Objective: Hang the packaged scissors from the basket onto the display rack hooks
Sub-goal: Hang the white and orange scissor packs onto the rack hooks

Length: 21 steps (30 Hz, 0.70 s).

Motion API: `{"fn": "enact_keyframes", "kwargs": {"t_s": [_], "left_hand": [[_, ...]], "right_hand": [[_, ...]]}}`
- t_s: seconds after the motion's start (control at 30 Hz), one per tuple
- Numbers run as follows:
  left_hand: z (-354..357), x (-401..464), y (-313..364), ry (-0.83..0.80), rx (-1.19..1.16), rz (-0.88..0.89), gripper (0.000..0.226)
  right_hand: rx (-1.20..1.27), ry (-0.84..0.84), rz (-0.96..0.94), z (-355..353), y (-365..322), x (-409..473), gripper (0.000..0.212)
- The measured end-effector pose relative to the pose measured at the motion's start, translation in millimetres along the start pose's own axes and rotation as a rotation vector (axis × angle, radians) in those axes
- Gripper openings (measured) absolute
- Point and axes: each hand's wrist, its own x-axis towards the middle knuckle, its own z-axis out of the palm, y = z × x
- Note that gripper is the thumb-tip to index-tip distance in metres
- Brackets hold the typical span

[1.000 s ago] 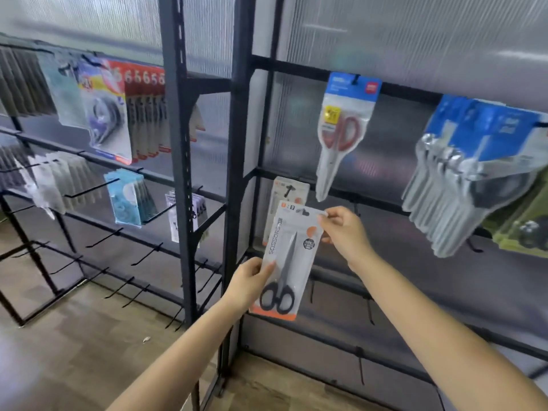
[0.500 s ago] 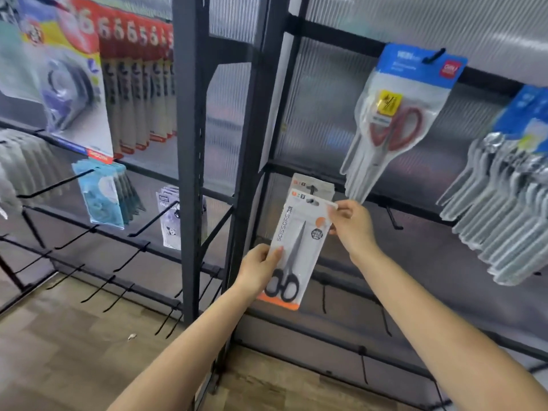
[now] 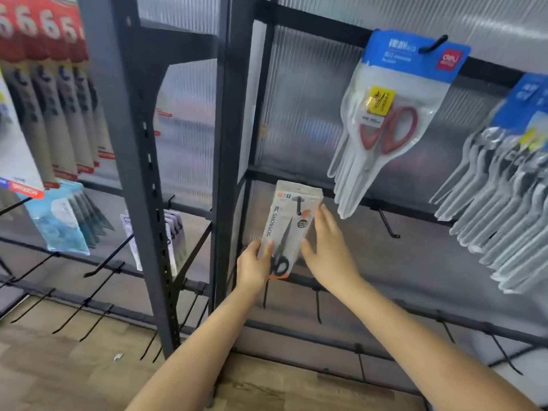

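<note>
- The scissors pack (image 3: pixel 289 229) sits just below the middle of the frame, already threaded on a black hook (image 3: pixel 299 205), at the front of a small stack of the same cards.
- Left hand (image 3: pixel 255 266) grips the pack's lower left corner, thumb across the front near the black handles. Right hand (image 3: pixel 327 250) is flat, fingers straight, touching the right edge of the pack, not gripping anything.
- Handling guess: a light, thin card with a clear blister, stiff enough to hold by an edge but bendy if squeezed. Plastic front looks a bit slick. I'd take it by the lower corner or side edges and keep clear of the hang hole at the top, since that slot is probably what tears.
- Writing: "SCISSORS" runs vertically down the card's left side. The rest of the print on it is too small to read.
- Upper right, the red-handled scissors (image 3: pixel 388 126) hang in a blue-topped pack with a red "deli" logo and a yellow sticker.
- Upper left, red cards (image 3: pixel 38 25) show big 6s and a 5.
- No basket in view.
</note>
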Motion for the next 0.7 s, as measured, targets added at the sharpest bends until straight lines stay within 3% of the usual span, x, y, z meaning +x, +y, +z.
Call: {"fn": "enact_keyframes", "kwargs": {"t_s": [0.4,0.57,0.7], "left_hand": [[-2.0,-3.3,2.4,0.082,0.282,-0.002,0.037],[-8.9,-40.9,0.1,0.117,0.416,0.094,0.027],[6.2,-78.6,24.4,0.043,0.520,0.235,0.026]], "right_hand": [[-0.246,-0.097,-0.057,0.7,2.3,-17.5,0.069],[-0.279,-0.084,-0.037,-13.5,17.6,-55.5,0.065],[-0.248,-0.036,0.018,-41.8,34.1,-94.6,0.063]]}}
